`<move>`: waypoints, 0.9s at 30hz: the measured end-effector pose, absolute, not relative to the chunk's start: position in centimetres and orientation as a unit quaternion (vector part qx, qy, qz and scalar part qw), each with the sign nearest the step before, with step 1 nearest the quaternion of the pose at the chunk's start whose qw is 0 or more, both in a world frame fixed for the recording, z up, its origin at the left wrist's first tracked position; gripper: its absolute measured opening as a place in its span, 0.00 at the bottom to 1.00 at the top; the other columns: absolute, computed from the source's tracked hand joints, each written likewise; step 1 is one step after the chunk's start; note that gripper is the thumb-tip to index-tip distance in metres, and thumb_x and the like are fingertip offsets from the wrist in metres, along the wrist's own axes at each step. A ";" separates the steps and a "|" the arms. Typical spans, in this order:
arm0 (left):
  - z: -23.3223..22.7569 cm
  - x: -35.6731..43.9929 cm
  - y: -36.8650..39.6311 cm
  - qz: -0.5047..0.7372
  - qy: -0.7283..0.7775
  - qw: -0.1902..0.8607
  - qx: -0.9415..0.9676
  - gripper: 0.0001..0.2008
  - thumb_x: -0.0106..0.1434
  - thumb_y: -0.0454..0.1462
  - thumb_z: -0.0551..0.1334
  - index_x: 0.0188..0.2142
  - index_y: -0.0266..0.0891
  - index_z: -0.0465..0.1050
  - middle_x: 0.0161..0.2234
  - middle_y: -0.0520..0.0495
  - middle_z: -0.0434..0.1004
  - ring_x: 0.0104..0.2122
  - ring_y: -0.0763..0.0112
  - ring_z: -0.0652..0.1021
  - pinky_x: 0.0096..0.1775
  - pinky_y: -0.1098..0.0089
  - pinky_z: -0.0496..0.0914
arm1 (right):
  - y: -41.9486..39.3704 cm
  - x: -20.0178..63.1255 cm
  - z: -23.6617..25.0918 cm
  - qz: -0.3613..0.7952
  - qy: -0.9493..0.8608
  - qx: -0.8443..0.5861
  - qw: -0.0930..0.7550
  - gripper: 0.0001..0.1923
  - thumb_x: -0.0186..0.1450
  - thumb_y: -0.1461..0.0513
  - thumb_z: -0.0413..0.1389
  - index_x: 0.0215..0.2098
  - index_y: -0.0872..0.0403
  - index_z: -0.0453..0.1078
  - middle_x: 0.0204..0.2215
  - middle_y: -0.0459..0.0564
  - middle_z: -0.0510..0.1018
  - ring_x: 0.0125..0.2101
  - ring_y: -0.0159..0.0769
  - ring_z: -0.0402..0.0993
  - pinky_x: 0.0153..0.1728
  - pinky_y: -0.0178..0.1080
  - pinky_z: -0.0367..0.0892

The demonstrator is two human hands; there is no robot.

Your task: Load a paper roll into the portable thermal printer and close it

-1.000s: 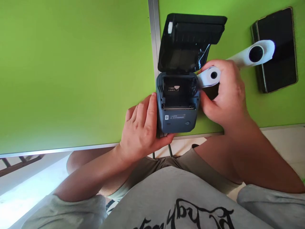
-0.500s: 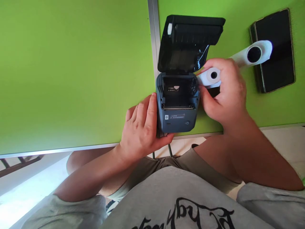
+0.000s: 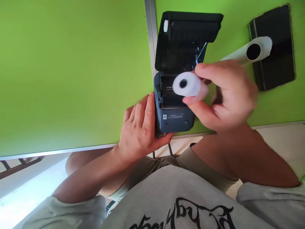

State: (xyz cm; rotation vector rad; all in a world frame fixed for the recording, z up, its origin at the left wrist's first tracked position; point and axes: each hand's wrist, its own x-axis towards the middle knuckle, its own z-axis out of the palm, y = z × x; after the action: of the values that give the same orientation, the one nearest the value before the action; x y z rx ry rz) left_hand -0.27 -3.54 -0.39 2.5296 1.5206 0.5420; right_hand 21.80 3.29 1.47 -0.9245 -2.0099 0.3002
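A small dark blue-grey printer (image 3: 173, 119) sits at the near edge of the green table (image 3: 71, 73), its black lid (image 3: 188, 35) tipped up and back. My left hand (image 3: 140, 127) grips the printer's left side. My right hand (image 3: 224, 95) holds a small white paper roll (image 3: 188, 85) between thumb and fingers, just above the printer's uncovered paper bay, with the roll's hollow core facing me. The bay is partly hidden by the roll.
A second, longer white roll (image 3: 250, 52) lies at the back right, its end resting on a black phone (image 3: 273, 47). A metal seam (image 3: 149, 41) splits the tabletop. My lap and grey shirt are below the table edge.
My right hand has carried the small roll leftward from beside the printer to over its paper bay. My left hand has stayed on the printer.
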 end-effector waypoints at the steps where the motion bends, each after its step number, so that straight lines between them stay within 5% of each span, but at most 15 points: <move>1: -0.4 -0.3 -3.5 0.181 0.506 0.070 0.841 0.49 0.67 0.62 0.55 0.68 0.21 0.52 0.59 0.24 0.73 0.56 0.49 0.76 0.51 0.58 0.69 | 3.3 21.4 1.5 0.129 -0.807 -0.382 0.432 0.23 0.61 0.62 0.66 0.54 0.47 0.72 0.46 0.44 0.83 0.44 0.36 0.82 0.46 0.41 0.80; 5: -0.4 -0.2 -3.6 0.180 0.504 0.062 0.842 0.48 0.68 0.62 0.54 0.67 0.19 0.54 0.58 0.23 0.74 0.55 0.50 0.77 0.50 0.59 0.68 | 3.8 21.0 1.5 0.124 -0.816 -0.400 0.399 0.11 0.62 0.63 0.64 0.42 0.47 0.69 0.43 0.43 0.84 0.44 0.37 0.83 0.44 0.43 0.80; 27: -0.6 -0.6 -3.6 0.238 0.479 0.089 0.840 0.49 0.67 0.57 0.60 0.72 0.26 0.44 0.60 0.25 0.70 0.59 0.50 0.75 0.54 0.60 0.67 | 4.1 21.6 2.0 0.199 -0.850 -0.295 0.390 0.06 0.58 0.67 0.65 0.33 0.52 0.75 0.34 0.47 0.77 0.35 0.31 0.75 0.38 0.40 0.71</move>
State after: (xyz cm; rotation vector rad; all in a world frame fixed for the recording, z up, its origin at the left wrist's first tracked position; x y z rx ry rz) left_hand -0.62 -3.63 -0.64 2.4991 1.4253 0.7080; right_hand 21.63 4.06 2.04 -0.7496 -2.1598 0.5051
